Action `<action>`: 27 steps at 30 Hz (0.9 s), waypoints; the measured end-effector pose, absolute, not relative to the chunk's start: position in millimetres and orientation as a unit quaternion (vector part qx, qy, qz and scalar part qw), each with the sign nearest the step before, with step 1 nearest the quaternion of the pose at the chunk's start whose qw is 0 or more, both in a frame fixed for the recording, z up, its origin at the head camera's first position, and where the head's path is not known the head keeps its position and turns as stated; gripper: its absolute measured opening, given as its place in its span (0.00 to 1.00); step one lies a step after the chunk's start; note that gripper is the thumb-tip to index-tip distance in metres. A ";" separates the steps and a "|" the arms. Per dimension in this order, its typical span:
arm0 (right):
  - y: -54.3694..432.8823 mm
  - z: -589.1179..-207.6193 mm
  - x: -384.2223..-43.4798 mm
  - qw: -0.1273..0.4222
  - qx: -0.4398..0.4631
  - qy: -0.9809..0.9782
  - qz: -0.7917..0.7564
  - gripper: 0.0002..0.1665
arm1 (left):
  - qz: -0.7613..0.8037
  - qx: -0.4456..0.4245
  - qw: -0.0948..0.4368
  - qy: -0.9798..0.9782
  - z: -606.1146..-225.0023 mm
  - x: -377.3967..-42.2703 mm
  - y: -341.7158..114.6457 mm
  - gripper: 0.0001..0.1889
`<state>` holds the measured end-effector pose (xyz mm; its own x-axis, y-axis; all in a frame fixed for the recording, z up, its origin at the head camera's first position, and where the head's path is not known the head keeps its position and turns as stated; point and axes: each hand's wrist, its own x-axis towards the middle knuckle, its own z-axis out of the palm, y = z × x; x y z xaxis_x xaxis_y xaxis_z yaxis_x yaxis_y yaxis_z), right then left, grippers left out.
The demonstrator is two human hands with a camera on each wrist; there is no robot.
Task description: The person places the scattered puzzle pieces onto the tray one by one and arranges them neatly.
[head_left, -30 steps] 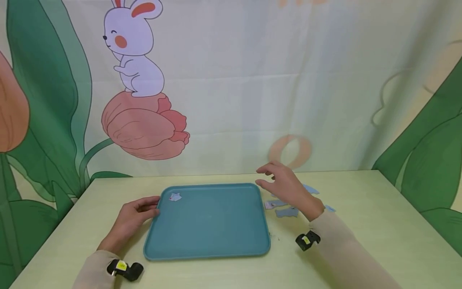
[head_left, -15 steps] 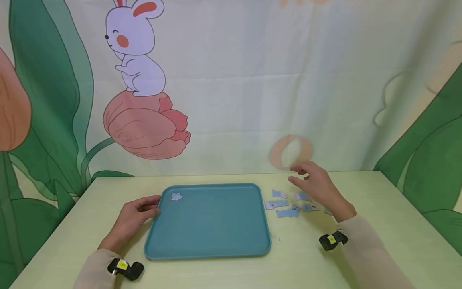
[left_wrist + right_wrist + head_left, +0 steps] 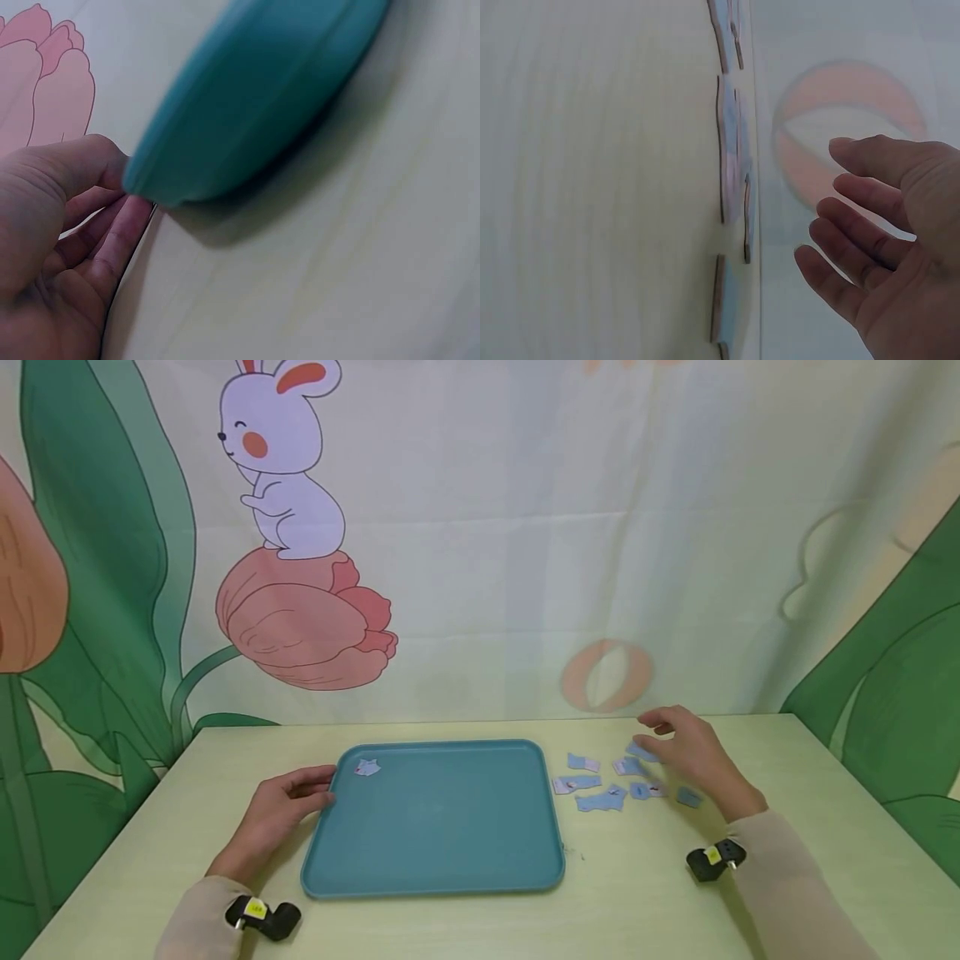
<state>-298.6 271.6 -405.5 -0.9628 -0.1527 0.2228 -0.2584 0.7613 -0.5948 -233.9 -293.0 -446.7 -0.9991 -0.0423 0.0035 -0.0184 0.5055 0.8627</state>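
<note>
My left hand (image 3: 281, 810) pinches the left rim of a teal tray (image 3: 435, 835) between thumb and fingers; the left wrist view shows the fingertips at the tray's edge (image 3: 225, 142). One small jigsaw puzzle piece (image 3: 367, 767), pale with a blue pattern, lies in the tray's far left corner. My right hand (image 3: 693, 756) hovers with loosely curved, parted fingers at the far right, holding nothing. Close to its thumb lies a blue puzzle piece (image 3: 642, 752). Other blue-and-pink pieces, such as a wide one (image 3: 602, 799) and a small one (image 3: 688, 797), lie flat right of the tray.
The pale wooden table (image 3: 630, 885) ends at a printed curtain (image 3: 480, 568) with a rabbit (image 3: 296, 518) and flowers. A black wrist camera (image 3: 716, 860) sits on the right wrist and another (image 3: 262, 917) on the left.
My right hand has moved right, from beside the tray's far right corner to the far end of the puzzle pieces, uncovering several of them. The left hand and tray stay put.
</note>
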 end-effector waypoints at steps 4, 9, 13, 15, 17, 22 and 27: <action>278.3 -408.7 -298.2 0.059 0.098 -0.936 0.332 0.27 | -0.500 0.015 0.011 -0.866 -447.7 -234.5 -292.2 0.26; 283.6 -411.9 -300.2 0.045 0.098 -0.936 0.336 0.27 | -0.494 0.022 0.007 -0.869 -447.3 -234.0 -291.6 0.26; 286.5 -415.0 -303.3 0.031 0.096 -0.939 0.330 0.27 | -0.488 0.027 0.007 -0.872 -447.0 -234.0 -291.8 0.26; 287.5 -415.8 -304.5 0.025 0.094 -0.941 0.325 0.26 | -0.488 0.025 0.008 -0.873 -447.1 -234.2 -291.8 0.26; 287.7 -417.7 -305.3 0.020 0.092 -0.943 0.320 0.26 | -0.487 0.022 0.009 -0.873 -447.4 -234.3 -292.6 0.26; 287.7 -421.3 -307.6 0.015 0.094 -0.948 0.305 0.26 | -0.486 0.019 0.010 -0.873 -448.8 -234.6 -293.7 0.26; 286.9 -420.6 -307.5 0.011 0.093 -0.951 0.293 0.24 | -0.484 0.019 0.009 -0.875 -448.0 -234.9 -294.3 0.26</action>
<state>-307.5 286.9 -420.6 -0.9824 -0.1705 0.0764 -0.1839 0.8104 -0.5562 -234.9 -294.3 -448.0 -0.9991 -0.0413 -0.0018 -0.0234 0.5299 0.8477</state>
